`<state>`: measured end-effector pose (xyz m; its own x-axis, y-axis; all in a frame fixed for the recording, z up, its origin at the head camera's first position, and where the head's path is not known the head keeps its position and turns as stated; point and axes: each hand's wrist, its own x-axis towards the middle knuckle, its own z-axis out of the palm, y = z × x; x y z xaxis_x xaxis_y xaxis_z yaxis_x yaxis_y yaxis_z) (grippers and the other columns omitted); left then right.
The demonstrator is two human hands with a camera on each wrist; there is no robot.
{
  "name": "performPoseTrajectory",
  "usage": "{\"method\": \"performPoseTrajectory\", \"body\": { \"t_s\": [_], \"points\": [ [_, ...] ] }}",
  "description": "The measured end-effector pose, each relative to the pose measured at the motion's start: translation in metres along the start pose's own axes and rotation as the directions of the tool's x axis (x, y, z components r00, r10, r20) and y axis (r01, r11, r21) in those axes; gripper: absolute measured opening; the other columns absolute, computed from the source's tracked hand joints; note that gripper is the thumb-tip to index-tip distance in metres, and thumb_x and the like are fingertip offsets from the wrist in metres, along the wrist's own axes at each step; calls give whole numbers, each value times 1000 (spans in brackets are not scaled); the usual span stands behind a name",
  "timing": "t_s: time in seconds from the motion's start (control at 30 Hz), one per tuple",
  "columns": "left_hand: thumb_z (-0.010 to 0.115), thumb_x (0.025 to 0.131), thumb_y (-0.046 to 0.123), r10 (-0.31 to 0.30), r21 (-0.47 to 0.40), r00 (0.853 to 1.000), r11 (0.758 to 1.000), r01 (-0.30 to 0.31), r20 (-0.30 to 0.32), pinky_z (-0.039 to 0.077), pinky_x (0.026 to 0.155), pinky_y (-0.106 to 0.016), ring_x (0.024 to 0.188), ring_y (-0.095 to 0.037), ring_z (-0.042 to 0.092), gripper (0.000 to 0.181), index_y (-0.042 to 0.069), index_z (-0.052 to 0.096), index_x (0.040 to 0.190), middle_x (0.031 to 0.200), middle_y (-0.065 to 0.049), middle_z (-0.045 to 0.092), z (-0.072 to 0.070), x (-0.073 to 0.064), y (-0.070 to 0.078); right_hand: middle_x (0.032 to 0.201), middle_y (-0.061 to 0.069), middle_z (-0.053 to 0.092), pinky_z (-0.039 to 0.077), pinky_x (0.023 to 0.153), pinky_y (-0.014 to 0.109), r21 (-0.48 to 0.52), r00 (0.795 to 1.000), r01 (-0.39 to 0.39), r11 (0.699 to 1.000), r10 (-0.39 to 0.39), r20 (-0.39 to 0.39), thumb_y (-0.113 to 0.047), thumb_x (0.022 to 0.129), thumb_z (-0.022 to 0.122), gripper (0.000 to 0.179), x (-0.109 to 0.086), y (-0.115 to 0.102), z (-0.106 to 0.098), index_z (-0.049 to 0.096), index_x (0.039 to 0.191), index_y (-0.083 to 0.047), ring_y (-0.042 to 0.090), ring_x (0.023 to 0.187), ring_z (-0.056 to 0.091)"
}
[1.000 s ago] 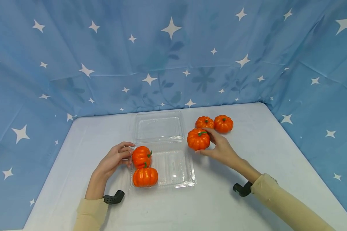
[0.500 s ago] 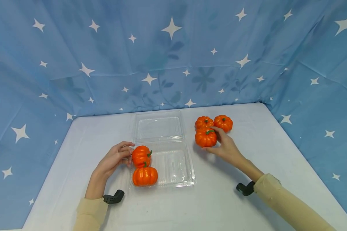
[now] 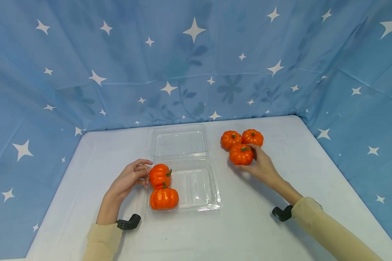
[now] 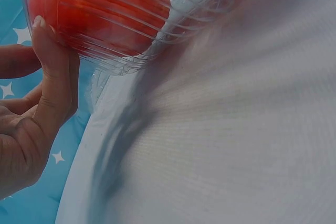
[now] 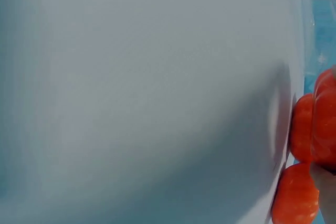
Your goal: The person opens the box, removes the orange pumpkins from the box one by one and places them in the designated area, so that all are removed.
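With thumb and fingers on opposite sides, my right hand point(image 3: 262, 166) grips a small orange pumpkin point(image 3: 240, 154) by its right side, green stem up. In the right wrist view this pumpkin point(image 5: 325, 124) shows at the right edge, overlapping another one. Two more pumpkins, one on the left point(image 3: 231, 140) and one on the right point(image 3: 253, 137), sit just behind it. A clear plastic clamshell box point(image 3: 196, 181) lies unfolded, with two pumpkins, one behind point(image 3: 160, 177) and one in front point(image 3: 164, 199), in its left half. My left hand point(image 3: 130, 177) touches the box's left wall with its fingertips.
The box's clear lid point(image 3: 179, 143) lies flat toward the back of the white table point(image 3: 196, 235). A blue star-patterned curtain point(image 3: 196, 65) hangs along the back and both sides. A black wrist camera point(image 3: 129, 222) juts from the left wrist.
My right hand has carried its pumpkin to the right, away from the box and in front of the two rear pumpkins. My left hand has stayed at the box.
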<state>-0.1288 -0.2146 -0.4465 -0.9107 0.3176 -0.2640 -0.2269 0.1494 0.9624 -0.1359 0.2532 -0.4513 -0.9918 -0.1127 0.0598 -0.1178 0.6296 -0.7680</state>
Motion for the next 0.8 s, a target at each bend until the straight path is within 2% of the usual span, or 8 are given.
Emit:
{"method": "performPoseTrajectory", "body": {
  "t_s": [0.3,0.53,0.8],
  "points": [
    [47,102,2,1,8,1000,1000,-1,-6,57,60,-28,64,-15,58,43,-12,39,142,86,-4,60,1,0,1,146,33,47,41,112,63,-49,999,-30,998,29,-35,-15,80,88,91,-1,8,-3,32,147,9,48,135,47],
    [48,102,2,3,12,1000,1000,-3,-12,57,60,-28,63,-15,58,43,-12,39,141,85,-5,60,1,-1,2,147,34,45,38,115,63,-108,995,-84,991,78,-62,-19,81,88,92,0,10,-1,32,146,11,48,136,46],
    [47,102,2,3,10,1000,1000,-2,-10,58,60,-28,63,-15,58,43,-11,39,141,84,-5,59,1,-1,2,150,35,41,37,116,62,-109,990,-137,985,133,-49,-21,82,88,95,1,11,4,28,148,12,49,139,42]
  ]
}}
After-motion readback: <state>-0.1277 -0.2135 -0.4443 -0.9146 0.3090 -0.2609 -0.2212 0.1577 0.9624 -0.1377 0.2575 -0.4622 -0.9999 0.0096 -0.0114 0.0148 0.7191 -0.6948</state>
